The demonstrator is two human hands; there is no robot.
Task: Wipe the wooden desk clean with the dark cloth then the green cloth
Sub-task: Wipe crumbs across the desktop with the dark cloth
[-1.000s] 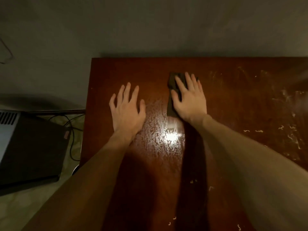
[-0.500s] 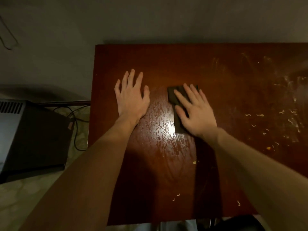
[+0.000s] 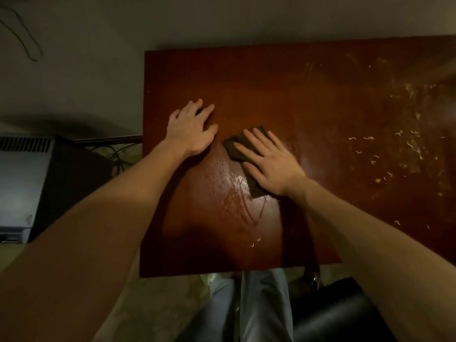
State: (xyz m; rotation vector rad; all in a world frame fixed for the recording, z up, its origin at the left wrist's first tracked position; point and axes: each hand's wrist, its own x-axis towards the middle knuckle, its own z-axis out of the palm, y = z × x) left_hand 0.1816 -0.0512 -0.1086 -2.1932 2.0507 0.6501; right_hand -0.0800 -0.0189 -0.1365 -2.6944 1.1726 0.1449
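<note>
1. Two bare hands lie on the wooden desk [image 3: 271, 82], both in its left half, about midway between the far and near edges.
2. The right hand [image 3: 269, 164] lies flat on the dark cloth [image 3: 235, 155], fingers straight and fanned, curled round nothing. It presses rather than grips, probably so the palm spreads its weight over the whole folded pad.
3. The dark cloth lies flat on the wood under that hand. Its far corner pokes out past the fingertips and its near corner shows below the wrist.
4. The left hand [image 3: 191, 130] rests just beside the cloth, nearer the left edge. Its fingers are spread, slightly bent and hold nothing, and it seems to brace the person's lean over the desk.
5. Wet streaks [image 3: 237, 193] shine on the wood just near of the cloth, which suggests the cloth is damp and this patch has been wiped.
6. Pale crumbs [image 3: 370, 154] and dusty smears lie toward the right edge, well apart from the cloth, so much of the first pass looks undone.
7. No green cloth is in view, so the second wipe has not begun.
8. A grey appliance [image 3: 22, 183] and cables [image 3: 118, 154] sit on the floor beyond the left edge, and a black seat [image 3: 345, 312] stands by the near edge.
</note>
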